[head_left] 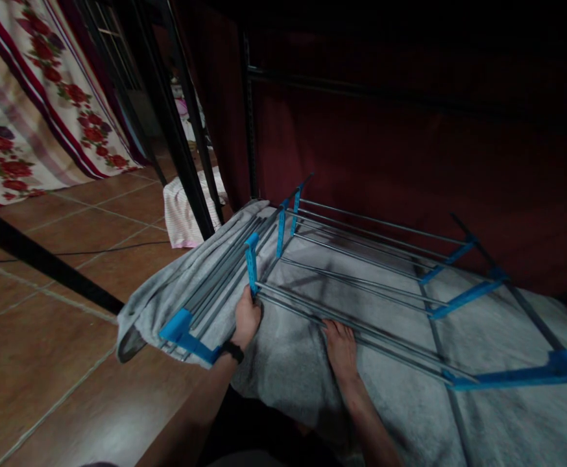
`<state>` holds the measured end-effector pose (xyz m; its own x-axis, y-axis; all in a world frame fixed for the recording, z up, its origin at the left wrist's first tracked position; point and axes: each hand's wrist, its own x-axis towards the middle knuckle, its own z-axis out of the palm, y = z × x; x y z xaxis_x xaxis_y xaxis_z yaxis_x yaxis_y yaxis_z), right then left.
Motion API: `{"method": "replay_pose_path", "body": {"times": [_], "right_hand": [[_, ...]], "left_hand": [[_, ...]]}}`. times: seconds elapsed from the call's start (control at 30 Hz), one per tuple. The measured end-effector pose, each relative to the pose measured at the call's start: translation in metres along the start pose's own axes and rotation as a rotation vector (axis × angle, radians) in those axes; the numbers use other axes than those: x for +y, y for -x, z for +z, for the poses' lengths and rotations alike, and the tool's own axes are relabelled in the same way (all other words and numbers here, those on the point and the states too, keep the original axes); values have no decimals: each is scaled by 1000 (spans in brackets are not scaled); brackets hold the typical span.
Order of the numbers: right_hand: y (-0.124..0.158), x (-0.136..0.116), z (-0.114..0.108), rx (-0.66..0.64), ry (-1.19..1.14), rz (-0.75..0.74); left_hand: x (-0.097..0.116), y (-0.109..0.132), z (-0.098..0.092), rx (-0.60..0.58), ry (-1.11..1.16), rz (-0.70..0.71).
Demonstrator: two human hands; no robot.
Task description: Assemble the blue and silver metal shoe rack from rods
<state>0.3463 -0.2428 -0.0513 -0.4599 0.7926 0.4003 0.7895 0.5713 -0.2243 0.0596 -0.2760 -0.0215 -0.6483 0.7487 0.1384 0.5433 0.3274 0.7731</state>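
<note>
A rack of thin metal rods joined by blue plastic brackets lies across a grey blanket. My left hand, with a dark band on the wrist, is closed around the lower end of an upright blue bracket at the rack's near left corner. My right hand is further right at the front rods, its fingers curled over the nearest rod. Left of my left hand, a bundle of grey tubes lies on the blanket, with a larger blue bracket at its near end.
Dark metal posts rise at the left, and a dark red cloth hangs behind the rack. Beyond the blanket's left edge is a brown tiled floor with a thin cable across it. A flowered curtain hangs farther left.
</note>
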Motion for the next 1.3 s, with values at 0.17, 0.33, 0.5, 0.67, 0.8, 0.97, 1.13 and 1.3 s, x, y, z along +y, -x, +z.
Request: {"method": "replay_pose_path", "body": {"times": [0.17, 0.33, 0.5, 0.67, 0.8, 0.97, 1.13, 1.3], "right_hand": [[2, 3, 4, -7, -4, 18], [4, 5, 4, 8, -31, 17], [4, 5, 1, 10, -52, 27], [5, 4, -1, 13, -67, 15], [4, 6, -3, 9, -77, 16], [4, 8, -3, -2, -68, 15], [5, 9, 0, 8, -61, 16], [4, 9, 0, -6, -60, 24]], "left_hand": [[1, -2, 4, 32, -51, -32], [2, -1, 6, 48, -51, -38], [3, -1, 7, 59, 8, -40], [4, -1, 6, 49, 25, -39], [5, 0, 7, 51, 67, -27], [3, 2, 12, 63, 63, -9], [2, 3, 13, 80, 73, 7], [2, 4, 14, 77, 24, -14]]}}
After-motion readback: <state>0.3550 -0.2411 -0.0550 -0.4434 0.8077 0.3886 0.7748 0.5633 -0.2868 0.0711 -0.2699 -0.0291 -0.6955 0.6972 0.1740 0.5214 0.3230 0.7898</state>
